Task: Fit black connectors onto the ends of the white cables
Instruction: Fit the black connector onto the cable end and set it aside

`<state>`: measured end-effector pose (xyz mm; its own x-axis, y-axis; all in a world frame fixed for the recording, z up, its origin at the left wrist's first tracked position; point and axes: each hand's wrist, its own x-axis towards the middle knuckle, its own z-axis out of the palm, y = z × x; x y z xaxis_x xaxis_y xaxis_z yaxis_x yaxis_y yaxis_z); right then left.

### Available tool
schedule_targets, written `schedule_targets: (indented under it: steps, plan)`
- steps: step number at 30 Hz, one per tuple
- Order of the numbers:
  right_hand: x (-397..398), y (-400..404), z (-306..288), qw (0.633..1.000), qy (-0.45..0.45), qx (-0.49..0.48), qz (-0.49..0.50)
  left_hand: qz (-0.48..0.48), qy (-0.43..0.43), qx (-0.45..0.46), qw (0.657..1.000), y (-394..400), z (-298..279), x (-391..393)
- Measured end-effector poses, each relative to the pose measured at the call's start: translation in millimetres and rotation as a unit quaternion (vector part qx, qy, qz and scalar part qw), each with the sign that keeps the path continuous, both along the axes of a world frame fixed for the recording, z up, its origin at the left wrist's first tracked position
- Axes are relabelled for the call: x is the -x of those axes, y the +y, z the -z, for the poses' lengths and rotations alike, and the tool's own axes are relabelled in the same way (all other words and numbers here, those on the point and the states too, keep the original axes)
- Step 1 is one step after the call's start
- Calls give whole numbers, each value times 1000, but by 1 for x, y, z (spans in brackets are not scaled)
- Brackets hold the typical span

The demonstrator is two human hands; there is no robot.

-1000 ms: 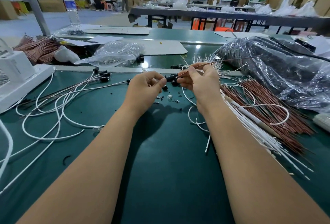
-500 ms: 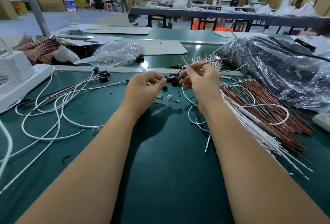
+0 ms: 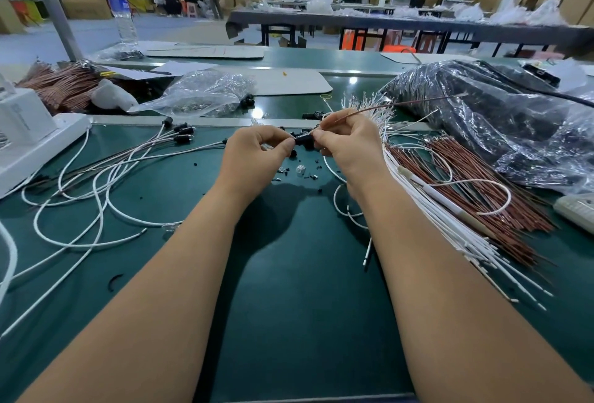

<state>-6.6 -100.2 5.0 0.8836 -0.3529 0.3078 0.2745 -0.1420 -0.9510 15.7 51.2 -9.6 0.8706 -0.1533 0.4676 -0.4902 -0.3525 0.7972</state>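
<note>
— Pinching the black connector (image 3: pixel 303 139) at mid-table, both the left hand (image 3: pixel 257 153) and right hand (image 3: pixel 348 142) are curled; a brown wire (image 3: pixel 401 105) is also held.
— Light, small and slippery, it is judged best gripped by its body.

You worked under bright, even overhead light. It threw soft, dark shadows of your forearms onto the green table (image 3: pixel 289 306), pooling just below your left hand (image 3: pixel 257 153) and right hand (image 3: pixel 348 142). A small white glare spot sat on the far part of the table, and the black plastic bag (image 3: pixel 482 119) at the right edge glittered with many highlights. The wide lens bent the picture at its edges: the grey pole (image 3: pixel 53 7) leaned, and your forearms swelled toward the bottom corners. The hall behind looked soft and slightly hazy, while your hands stayed sharp.
</note>
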Motion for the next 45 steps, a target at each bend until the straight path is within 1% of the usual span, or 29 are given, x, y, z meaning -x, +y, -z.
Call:
schedule_targets:
  steps: [7, 11, 16, 18, 21, 24, 26, 28, 30, 33, 34, 35, 37, 38, 40, 42, 45]
  plan:
    - [-1, 2, -2, 996, 39, -70, -45, 3, 13, 30, 999, 2, -3, 0]
    - [0, 3, -3, 992, 55, -85, -71, 20, 25, 58, 998, 1, -5, 1]
    - [1, 12, 0, 990, 76, -58, -99, 38, 31, 40, 998, -2, -4, 2]
    - [1, 13, 0, 989, 78, -68, -107, 37, 30, 32, 998, -2, -5, 3]
    - [1, 12, 1, 985, 80, -82, -128, 21, 6, 7, 1000, -1, -5, 3]
    - [-1, 12, 4, 987, 70, -74, -126, -22, -19, -34, 999, 0, -7, 3]
    - [-1, 11, 5, 986, 68, -104, -111, -87, -32, -84, 992, 3, -7, 1]
    - [-1, 8, 6, 980, 65, -163, -96, -162, -49, -162, 972, 7, -7, -1]
    - [-1, 5, 5, 973, 56, -208, -86, -230, -59, -229, 944, 13, -5, -3]
    - [-1, 6, 5, 974, 48, -208, -77, -302, -50, -284, 909, 22, -4, -6]
    - [-1, 6, 5, 976, 47, -201, -75, -301, -56, -288, 907, 23, -4, -7]
    - [-1, 7, 5, 977, 47, -193, -73, -278, -76, -278, 916, 24, -4, -8]
    - [-2, 8, 5, 980, 45, -176, -75, -176, -137, -230, 947, 20, -7, -7]
    - [-2, 9, 5, 981, 44, -168, -81, -122, -159, -209, 957, 15, -8, -4]
    - [-3, 11, 7, 982, 43, -152, -106, -47, -165, -174, 970, 5, -10, 2]
    - [-3, 13, 8, 982, 46, -137, -120, -27, -162, -166, 972, -1, -9, 3]
    - [-3, 12, 8, 982, 44, -152, -107, -49, -157, -165, 972, -2, -8, 2]
